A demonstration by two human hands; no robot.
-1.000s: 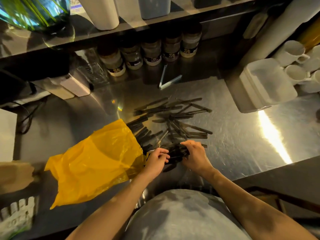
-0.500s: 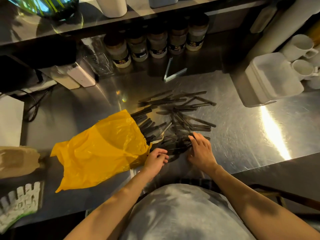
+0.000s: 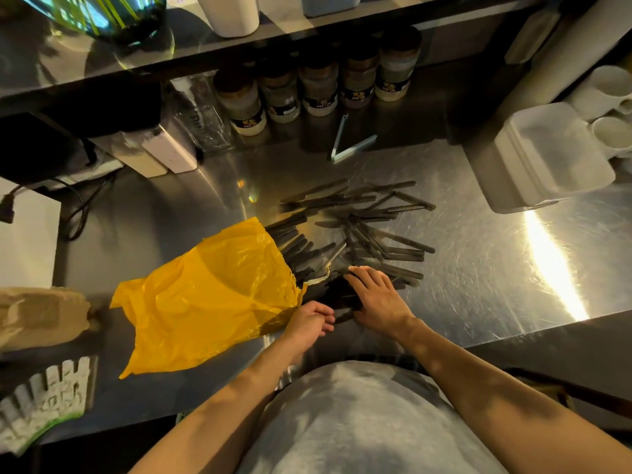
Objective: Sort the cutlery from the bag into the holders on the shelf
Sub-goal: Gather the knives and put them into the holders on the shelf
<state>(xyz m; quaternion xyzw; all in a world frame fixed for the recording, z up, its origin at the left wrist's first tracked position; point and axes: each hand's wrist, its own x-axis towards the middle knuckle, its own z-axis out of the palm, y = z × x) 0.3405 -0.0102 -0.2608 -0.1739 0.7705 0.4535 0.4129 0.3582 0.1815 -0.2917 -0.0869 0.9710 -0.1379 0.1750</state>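
The black plastic cutlery [image 3: 359,230] is seen spilled from the mouth of the yellow plastic bag [image 3: 205,295] onto the scratched steel bench [image 3: 478,268], fanned out just beyond both hands. A darker bunch of pieces [image 3: 337,295] lies nearest the body, between the two hands, its long axis judged to run roughly across the body.

The right hand [image 3: 379,297] is laid flat on that bunch, fingers straight and spread, the forearm coming in from the lower right. Its grip is open, pressing rather than clasping. The left hand [image 3: 309,321] is set just beside the bag's mouth at the bunch's near end, fingers curled. Whether its grip is closed on a piece cannot be told.

The right hand is judged nearer the loose pile. The white cylindrical containers [image 3: 232,13] on the dark shelf [image 3: 102,73] above are probably the holders, well apart from the cutlery.
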